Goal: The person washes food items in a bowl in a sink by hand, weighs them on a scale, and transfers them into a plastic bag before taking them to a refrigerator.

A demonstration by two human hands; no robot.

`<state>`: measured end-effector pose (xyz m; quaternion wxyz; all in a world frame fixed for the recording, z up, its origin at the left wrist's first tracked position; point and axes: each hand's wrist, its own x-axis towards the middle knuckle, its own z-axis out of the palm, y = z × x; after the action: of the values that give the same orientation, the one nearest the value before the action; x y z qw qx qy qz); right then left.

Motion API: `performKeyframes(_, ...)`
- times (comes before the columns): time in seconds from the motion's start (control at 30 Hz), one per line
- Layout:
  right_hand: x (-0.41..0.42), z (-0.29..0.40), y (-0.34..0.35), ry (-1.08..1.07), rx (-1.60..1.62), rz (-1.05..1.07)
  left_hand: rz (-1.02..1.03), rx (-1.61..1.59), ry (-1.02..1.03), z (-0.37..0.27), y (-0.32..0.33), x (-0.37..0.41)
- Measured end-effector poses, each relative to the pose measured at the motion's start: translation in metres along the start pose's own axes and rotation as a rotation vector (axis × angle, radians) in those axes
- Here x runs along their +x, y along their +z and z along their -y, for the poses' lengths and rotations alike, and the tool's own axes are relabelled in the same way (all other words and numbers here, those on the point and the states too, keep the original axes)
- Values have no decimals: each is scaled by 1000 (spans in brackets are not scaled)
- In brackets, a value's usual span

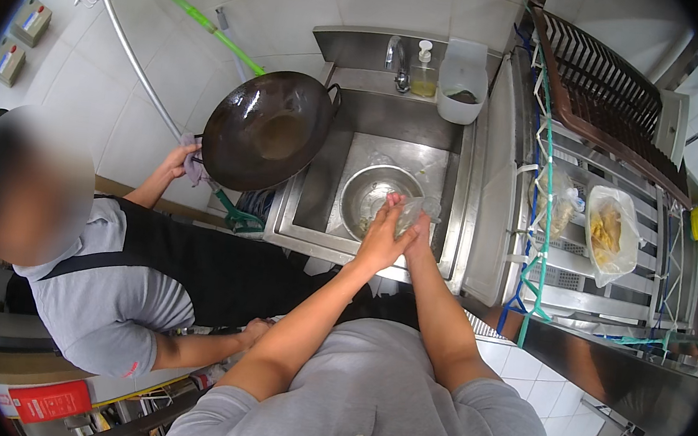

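My left hand (387, 231) and my right hand (418, 234) are close together over the rim of a round stainless-steel bowl (350, 200) in a metal sink. A clear plastic bag (410, 214) sits between the two hands, above the bowl's right side. The left hand lies against the bag with its fingers stretched out; the right hand's fingers are partly hidden by the bag, and its grip is unclear. Small scraps lie at the bottom of the bowl.
A co-worker at the left holds a dark wok (269, 131) with a cloth (192, 159) beside the sink (315, 180). Behind it stand a faucet (395, 65), a soap pump bottle (424, 77) and a plastic container (462, 90). A slatted rack (605, 302) at right holds bagged food (607, 233).
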<state>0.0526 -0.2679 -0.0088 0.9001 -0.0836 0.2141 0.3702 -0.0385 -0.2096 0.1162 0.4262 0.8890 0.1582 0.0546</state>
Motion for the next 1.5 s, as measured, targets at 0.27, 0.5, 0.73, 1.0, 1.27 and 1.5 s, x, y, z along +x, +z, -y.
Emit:
performKeyframes(0.27,14,-3,-15,-12,-26,-13,15,-21,31,5,-1,0)
performKeyframes(0.5,17,-6,-23,13,-37,70,32,-8,37,4,-5,1)
performKeyframes(0.73,8,-17,-35,-119,-360,-236,43,35,108,24,-2,4)
performKeyframes(1.0,19,-4,-11,0,-104,-44,25,30,48,14,1,7)
performKeyframes(1.27,-17,1,-1,-10,-137,68,41,24,111,21,7,7)
performKeyframes(1.5,-6,-1,-6,-14,50,-82,79,15,102,28,14,-3)
